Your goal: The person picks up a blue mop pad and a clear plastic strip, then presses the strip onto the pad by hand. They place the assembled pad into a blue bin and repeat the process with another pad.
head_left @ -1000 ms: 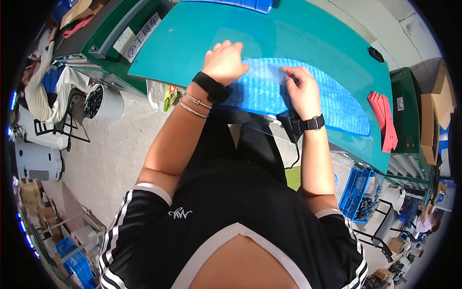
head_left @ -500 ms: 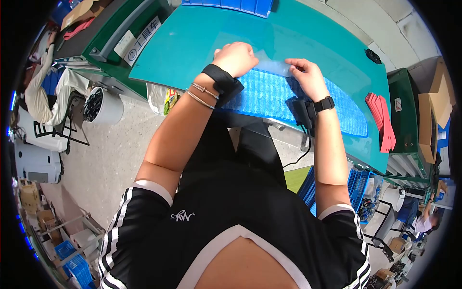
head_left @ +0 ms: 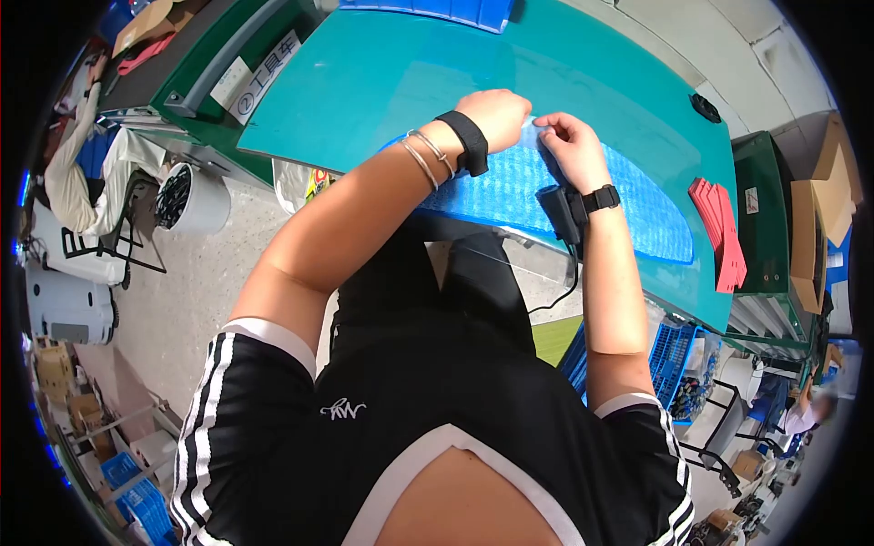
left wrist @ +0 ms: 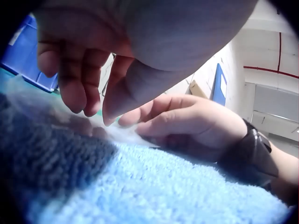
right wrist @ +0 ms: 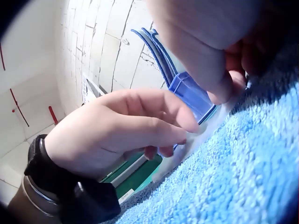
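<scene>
A blue fluffy cloth pad (head_left: 637,205) with a rounded outline lies on the green tabletop (head_left: 364,100). Along its far edge is thin clear plastic film (left wrist: 128,134), which stands out in both wrist views. My left hand (head_left: 496,116) reaches across over the pad and pinches the film between thumb and fingertips, its palm hiding part of the grip in the head view. Close beside it, my right hand (head_left: 578,153) also pinches the film, thumb against index finger. In the right wrist view the pad's pile (right wrist: 243,158) fills the lower right.
Red flat strips (head_left: 719,232) lie at the table's right end. A blue bin (head_left: 437,11) stands at the far edge, and a black coiled item (head_left: 705,106) sits at the far right. Blue crates (head_left: 674,359) are below on the right; a white bucket (head_left: 205,205) stands left.
My left hand has moved right along the pad's far edge until it is close to the right hand. The right hand has shifted slightly right.
</scene>
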{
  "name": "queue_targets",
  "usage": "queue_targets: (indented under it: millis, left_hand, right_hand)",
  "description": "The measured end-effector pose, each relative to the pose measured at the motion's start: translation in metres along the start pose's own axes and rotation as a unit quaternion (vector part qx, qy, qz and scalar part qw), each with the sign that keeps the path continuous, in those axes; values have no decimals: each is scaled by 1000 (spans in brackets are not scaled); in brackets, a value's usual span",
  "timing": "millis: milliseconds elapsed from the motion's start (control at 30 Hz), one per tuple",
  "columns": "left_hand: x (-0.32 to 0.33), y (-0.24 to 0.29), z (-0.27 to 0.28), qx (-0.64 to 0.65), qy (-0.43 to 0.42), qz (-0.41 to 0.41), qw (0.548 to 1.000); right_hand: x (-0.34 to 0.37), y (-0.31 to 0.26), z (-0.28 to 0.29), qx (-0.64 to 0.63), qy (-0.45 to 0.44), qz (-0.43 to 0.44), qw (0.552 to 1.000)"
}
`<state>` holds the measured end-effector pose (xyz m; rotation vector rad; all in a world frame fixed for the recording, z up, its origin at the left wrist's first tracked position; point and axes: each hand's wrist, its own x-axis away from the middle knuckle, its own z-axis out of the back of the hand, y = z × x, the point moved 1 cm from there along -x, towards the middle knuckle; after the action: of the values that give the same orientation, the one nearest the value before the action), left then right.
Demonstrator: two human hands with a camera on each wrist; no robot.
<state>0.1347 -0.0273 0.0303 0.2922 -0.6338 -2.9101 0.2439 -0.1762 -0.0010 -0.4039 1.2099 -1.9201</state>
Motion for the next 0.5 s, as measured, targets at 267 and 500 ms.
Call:
queue_targets:
  millis: [267, 500]
  left_hand:
    - [1, -17, 10, -25, -36, 88, 995]
    - [12, -37, 27, -53, -59, 162, 984]
  right_hand:
    - [2, -2, 0, -4, -12, -14, 1000]
    - [8, -15, 1, -48, -9, 6, 999]
